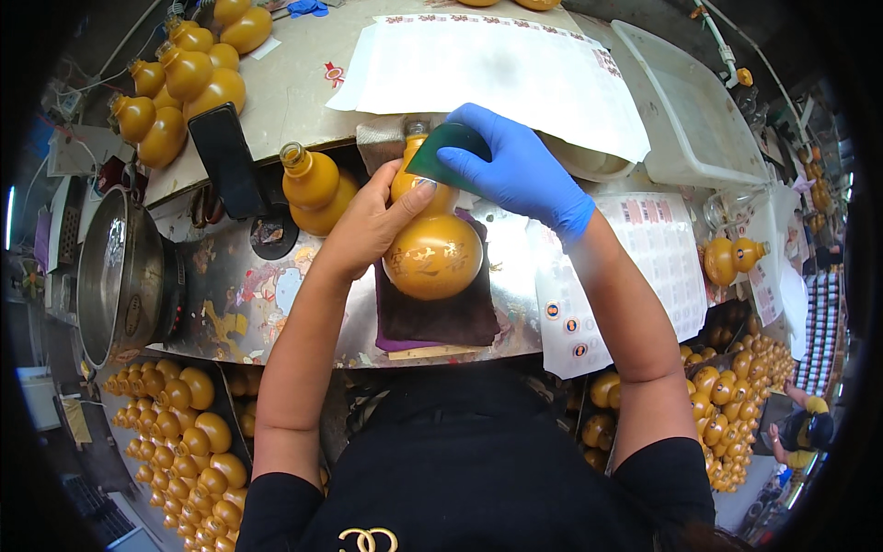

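A yellow-brown gourd-shaped bottle (434, 262) lies tilted on a folded dark cloth (432, 324), its glass neck pointing away from me. Faint darker characters mark its lower bulb. My bare left hand (375, 225) is closed around the left side of the upper bulb. In a blue glove, my right hand (529, 167) grips a flat green scraper (432, 158) between thumb and fingers. The scraper's edge lies against the upper bulb, close to my left fingertips, and covers part of it. Another gourd-shaped bottle (311, 179) stands just left of my left hand.
Printed sticker sheets (635, 276) lie right of the cloth; a large white sheet (497, 74) spreads behind. A phone (228, 158) stands on a holder at left, near a metal pan (115, 276). Several bottles (189, 69) crowd the back left. A plastic tub (694, 110) sits back right.
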A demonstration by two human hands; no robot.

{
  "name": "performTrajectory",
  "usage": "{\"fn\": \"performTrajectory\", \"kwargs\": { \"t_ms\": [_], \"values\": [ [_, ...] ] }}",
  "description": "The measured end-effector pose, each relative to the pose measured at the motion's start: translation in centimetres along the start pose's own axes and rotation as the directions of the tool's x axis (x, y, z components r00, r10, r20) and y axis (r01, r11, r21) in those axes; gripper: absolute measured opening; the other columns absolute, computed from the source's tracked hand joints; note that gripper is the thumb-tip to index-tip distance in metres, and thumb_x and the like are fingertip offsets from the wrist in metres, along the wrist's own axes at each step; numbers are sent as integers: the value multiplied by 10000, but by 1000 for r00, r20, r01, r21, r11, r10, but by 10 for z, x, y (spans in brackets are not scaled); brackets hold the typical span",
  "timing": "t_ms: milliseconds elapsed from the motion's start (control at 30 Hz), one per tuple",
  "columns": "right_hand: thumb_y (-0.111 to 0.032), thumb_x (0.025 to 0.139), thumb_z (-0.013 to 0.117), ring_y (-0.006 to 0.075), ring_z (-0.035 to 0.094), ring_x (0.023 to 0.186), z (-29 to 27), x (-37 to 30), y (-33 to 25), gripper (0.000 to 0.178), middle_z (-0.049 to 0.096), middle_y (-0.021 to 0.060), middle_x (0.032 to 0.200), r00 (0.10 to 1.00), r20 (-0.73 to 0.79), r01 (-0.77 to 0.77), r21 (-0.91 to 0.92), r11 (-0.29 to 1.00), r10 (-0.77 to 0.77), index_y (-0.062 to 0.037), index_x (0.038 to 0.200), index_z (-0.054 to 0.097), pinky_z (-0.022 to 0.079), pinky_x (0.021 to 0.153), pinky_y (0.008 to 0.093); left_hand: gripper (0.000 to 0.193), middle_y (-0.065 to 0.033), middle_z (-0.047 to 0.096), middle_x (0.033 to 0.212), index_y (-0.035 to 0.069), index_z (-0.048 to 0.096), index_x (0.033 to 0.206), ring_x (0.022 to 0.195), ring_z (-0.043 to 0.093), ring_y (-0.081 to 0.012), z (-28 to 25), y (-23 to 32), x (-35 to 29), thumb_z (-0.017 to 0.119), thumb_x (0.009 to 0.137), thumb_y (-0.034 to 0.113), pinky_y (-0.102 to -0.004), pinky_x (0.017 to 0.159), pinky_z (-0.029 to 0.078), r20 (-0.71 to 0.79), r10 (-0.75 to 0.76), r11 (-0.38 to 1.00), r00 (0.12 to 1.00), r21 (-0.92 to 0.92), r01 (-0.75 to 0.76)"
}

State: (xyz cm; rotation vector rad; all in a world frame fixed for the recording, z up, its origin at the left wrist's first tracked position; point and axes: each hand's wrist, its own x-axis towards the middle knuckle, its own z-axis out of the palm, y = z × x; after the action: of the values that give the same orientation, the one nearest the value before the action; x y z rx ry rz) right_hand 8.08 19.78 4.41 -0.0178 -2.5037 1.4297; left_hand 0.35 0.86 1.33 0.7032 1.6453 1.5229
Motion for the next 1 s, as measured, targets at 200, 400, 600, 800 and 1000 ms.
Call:
{"fn": "performTrajectory", "kwargs": {
  "t_ms": [200, 400, 600, 800, 1000],
  "values": [
    [-159, 854, 622, 377, 630, 865, 6, -2, -2, 245, 631, 219, 944, 996, -78, 38, -64, 997, -42, -11, 1028, 532, 510, 765, 382, 624, -105, 546, 1170, -15, 401, 1328, 1063, 536, -146, -3, 1, -1, 589, 922, 420, -274, 907, 446, 42, 18, 997, 999, -77, -15],
    [-130, 860, 616, 377, 622, 824, 16, -7, -3, 198, 635, 182, 919, 966, -189, 144, -179, 973, -178, -36, 1020, 548, 501, 710, 403, 587, -96, 535, 1209, -6, 371, 1358, 1105, 528, -144, -8, -1, 0, 578, 942, 352, -282, 943, 439, 110, 21, 981, 994, -196, 1],
    [-81, 747, 643, 236, 599, 718, 15, -33, -8, 214, 642, 37, 844, 755, -68, 522, -539, 661, -652, -145, 950, 617, 454, 643, 347, 547, -106, 476, 1338, 3, 315, 1417, 1248, 454, -175, -21, -8, 1, 513, 975, 255, -312, 1064, 340, 263, 98, 897, 960, -441, 29],
    [-88, 730, 634, 194, 570, 715, 15, -43, -6, 184, 575, -12, 751, 791, 83, 538, -568, 623, -607, -178, 890, 621, 413, 625, 325, 456, -81, 556, 1217, 0, 436, 1302, 1125, 541, -171, -14, -2, 3, 520, 974, 306, -322, 994, 424, 102, -74, 808, 992, -577, 120],
    [-80, 725, 624, 191, 577, 726, 14, -45, -2, 178, 576, -2, 750, 821, 98, 533, -484, 694, -562, -185, 869, 622, 420, 650, 323, 448, -88, 580, 1041, -34, 483, 1185, 944, 558, -115, 5, 5, 10, 520, 969, 356, -254, 851, 465, -84, -78, 978, 993, -199, 60]
  ]
}}
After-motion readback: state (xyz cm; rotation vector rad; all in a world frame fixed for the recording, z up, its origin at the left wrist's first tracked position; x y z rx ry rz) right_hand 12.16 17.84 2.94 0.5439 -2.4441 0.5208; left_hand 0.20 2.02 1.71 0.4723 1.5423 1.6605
